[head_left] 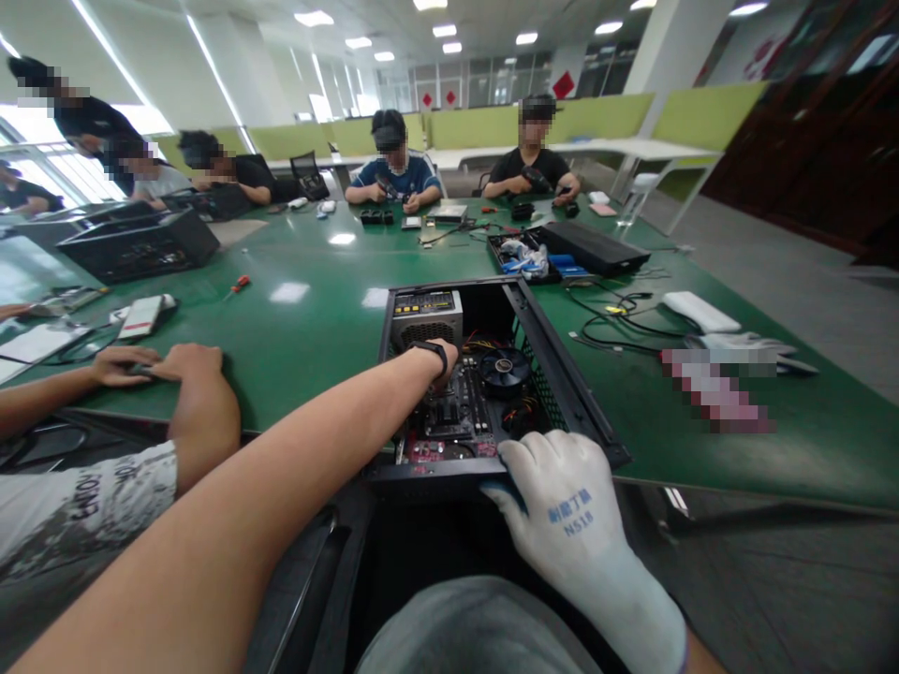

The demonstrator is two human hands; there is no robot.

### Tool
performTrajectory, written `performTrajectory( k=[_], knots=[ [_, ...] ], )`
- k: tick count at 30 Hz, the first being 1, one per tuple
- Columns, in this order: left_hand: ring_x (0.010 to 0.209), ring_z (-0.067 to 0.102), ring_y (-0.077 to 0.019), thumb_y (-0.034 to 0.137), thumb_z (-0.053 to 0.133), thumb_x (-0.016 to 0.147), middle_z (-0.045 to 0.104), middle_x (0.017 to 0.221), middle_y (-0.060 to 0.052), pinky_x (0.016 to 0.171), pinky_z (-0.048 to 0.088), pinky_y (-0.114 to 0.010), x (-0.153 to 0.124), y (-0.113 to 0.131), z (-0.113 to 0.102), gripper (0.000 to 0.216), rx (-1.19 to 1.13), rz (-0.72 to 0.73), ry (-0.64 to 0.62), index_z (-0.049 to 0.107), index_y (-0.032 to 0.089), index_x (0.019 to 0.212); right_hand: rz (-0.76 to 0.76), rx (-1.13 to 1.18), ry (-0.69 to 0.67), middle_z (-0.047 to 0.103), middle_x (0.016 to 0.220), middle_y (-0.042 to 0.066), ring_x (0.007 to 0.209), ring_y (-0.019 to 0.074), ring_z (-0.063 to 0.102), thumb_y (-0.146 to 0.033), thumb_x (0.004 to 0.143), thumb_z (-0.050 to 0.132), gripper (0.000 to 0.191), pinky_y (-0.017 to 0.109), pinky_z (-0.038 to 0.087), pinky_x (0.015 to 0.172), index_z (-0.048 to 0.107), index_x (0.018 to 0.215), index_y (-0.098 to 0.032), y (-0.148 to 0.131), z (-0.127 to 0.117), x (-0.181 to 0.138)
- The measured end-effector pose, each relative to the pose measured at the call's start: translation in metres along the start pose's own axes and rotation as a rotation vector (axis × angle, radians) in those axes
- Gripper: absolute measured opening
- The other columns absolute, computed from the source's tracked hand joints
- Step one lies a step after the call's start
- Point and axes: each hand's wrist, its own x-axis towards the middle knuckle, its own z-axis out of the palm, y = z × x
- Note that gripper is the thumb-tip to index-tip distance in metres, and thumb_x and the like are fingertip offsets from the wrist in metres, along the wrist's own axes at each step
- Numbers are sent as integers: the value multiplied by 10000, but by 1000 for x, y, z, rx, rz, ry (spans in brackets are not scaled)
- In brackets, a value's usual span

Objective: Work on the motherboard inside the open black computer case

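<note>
An open black computer case [576,388] lies on its side at the table's near edge. Inside it are a power supply [427,323] at the back left, a motherboard [460,398] and a round black CPU fan [504,370]. My bare left hand [447,359], with a dark band at the wrist, reaches down into the case beside the power supply. Its fingers are mostly hidden, and anything in them cannot be seen. A white work glove covers my right hand [562,487], which is closed over the near rim of the case, thumb on the outside.
On the green table [309,346] stand a tray of blue-and-white items [523,262] and a black side panel [590,248]. Cables [604,318] and a glove [744,351] lie right. Left are a red-handled screwdriver [240,284] and a neighbour's hands [158,365]. Several people sit across.
</note>
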Motion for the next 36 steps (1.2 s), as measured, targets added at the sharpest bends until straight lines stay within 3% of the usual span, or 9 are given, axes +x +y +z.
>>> performTrajectory(
  k=[14, 25, 36],
  knots=[
    [992, 692, -297, 314, 901, 454, 735, 1070, -179, 877, 543, -309, 5, -1, 1, 681, 18, -15, 6, 741, 101, 1081, -18, -22, 3, 588, 795, 41, 758, 221, 444, -408, 768, 712, 262, 356, 210, 694, 624, 927, -219, -1, -1, 1],
    [977, 696, -274, 319, 890, 456, 744, 1062, -137, 847, 550, -287, 10, -2, 4, 654, 9, 8, 23, 746, 166, 1076, -16, -14, 2, 583, 802, 43, 770, 231, 439, -397, 766, 706, 262, 363, 221, 700, 615, 943, -226, 1, 2, -1],
    [981, 690, -290, 274, 901, 437, 743, 1060, -143, 876, 544, -323, 8, -1, 2, 637, -8, 5, 22, 754, 151, 1044, -21, -29, 1, 592, 816, 50, 777, 229, 450, -402, 786, 684, 261, 362, 227, 706, 619, 959, -218, 2, 1, -1]
  ],
)
